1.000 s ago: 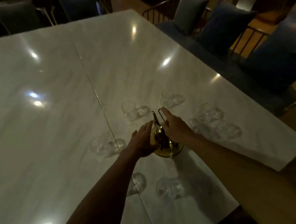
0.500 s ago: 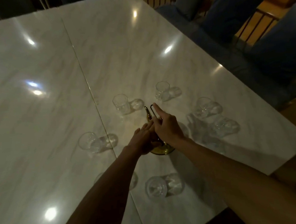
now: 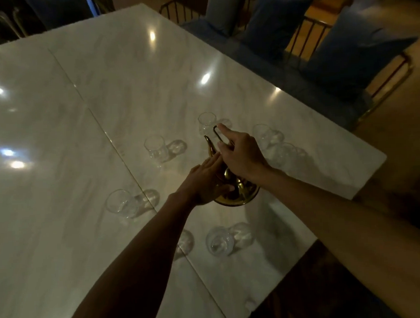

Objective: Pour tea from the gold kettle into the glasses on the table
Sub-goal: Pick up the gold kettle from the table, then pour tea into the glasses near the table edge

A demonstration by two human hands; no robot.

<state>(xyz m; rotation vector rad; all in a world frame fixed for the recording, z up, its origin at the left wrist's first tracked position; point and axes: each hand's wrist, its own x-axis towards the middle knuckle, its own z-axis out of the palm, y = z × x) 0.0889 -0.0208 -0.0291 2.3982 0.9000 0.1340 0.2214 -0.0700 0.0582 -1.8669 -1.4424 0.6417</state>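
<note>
The gold kettle [image 3: 240,197] stands on the white marble table [image 3: 103,91], its thin spout pointing away from me. My right hand [image 3: 240,154] grips its tall loop handle from above. My left hand [image 3: 206,181] lies flat against the kettle's left side, thumb at its base. Several clear glasses ring the kettle: one at the far left [image 3: 156,149], one beyond the spout [image 3: 207,122], one at the left [image 3: 121,204], one near me [image 3: 219,241]. Two more stand at the right [image 3: 266,136], partly behind my right hand. All look empty.
A seam [image 3: 100,130] runs across the tabletop from far left towards me. Blue cushions [image 3: 274,17] sit on a metal-framed bench beyond the table's right edge. The table's near right edge [image 3: 294,259] drops off beside my right forearm.
Both hands have closed in on the kettle: the left now presses its side and the right has wrapped the handle. My view has shifted slightly.
</note>
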